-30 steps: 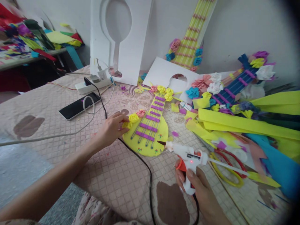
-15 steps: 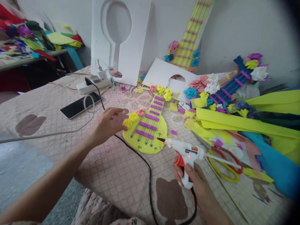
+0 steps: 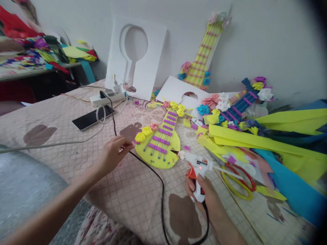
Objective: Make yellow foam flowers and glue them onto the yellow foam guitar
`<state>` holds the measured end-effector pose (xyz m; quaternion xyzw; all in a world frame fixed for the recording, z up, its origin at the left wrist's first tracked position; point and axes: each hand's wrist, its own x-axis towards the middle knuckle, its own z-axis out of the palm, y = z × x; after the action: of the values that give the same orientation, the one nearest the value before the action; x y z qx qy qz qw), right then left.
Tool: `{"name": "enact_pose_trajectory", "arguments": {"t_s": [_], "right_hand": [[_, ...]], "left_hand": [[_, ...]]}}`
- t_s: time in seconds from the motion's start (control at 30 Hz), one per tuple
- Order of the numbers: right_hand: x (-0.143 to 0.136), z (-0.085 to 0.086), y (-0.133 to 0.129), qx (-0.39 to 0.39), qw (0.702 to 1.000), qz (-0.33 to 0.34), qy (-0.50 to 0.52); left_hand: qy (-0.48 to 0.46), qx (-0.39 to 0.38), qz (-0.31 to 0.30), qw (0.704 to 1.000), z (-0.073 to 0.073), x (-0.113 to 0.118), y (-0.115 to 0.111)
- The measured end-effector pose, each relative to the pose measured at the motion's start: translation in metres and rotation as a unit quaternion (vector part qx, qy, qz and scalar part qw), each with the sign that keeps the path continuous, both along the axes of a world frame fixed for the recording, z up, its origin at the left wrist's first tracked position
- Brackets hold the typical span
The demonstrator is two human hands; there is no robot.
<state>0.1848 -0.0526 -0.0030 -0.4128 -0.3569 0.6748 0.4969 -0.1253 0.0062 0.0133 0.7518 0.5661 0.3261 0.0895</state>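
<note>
The right hand is gripping the handle of a white glue gun, fingers wrapped closed around it, and the dark nozzle is pointing left at the near right edge of the yellow foam guitar. The left hand is hovering just left of the guitar's body, its fingers loosely curled with the tips pinched together; whether anything small is sitting between them I cannot tell. The guitar is lying flat on the pink quilted cover, neck pointing far and right, with yellow and pink foam roses sitting at its left shoulder. The gun's black cord is running under the left hand and off the near edge. Right of the gun, red and yellow scissors are lying among yellow foam strips. Far left, a phone is lying beside a power strip.
</note>
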Motion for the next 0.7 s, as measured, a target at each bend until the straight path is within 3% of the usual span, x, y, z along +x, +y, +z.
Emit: {"name": "enact_pose_trajectory", "arguments": {"t_s": [0.13, 0.3, 0.4, 0.53, 0.7], "right_hand": [[-0.001, 0.002, -0.001, 0.01, 1.0, 0.014, -0.004], [-0.001, 0.002, 0.0, 0.02, 0.999, 0.026, -0.003], [0.0, 0.002, 0.0, 0.024, 0.999, 0.031, -0.007], [0.001, 0.001, -0.001, 0.027, 0.999, 0.035, -0.004], [0.002, -0.001, -0.001, 0.02, 0.999, 0.036, -0.005]], "left_hand": [[0.092, 0.104, -0.086, 0.987, -0.008, 0.003, 0.016], [0.203, 0.121, -0.147, 0.96, -0.009, 0.006, 0.026], [0.179, 0.118, -0.117, 0.97, -0.011, 0.005, 0.022], [0.053, 0.086, -0.053, 0.994, -0.014, -0.01, 0.008], [-0.03, 0.036, 0.019, 0.999, -0.011, -0.03, -0.009]]}}
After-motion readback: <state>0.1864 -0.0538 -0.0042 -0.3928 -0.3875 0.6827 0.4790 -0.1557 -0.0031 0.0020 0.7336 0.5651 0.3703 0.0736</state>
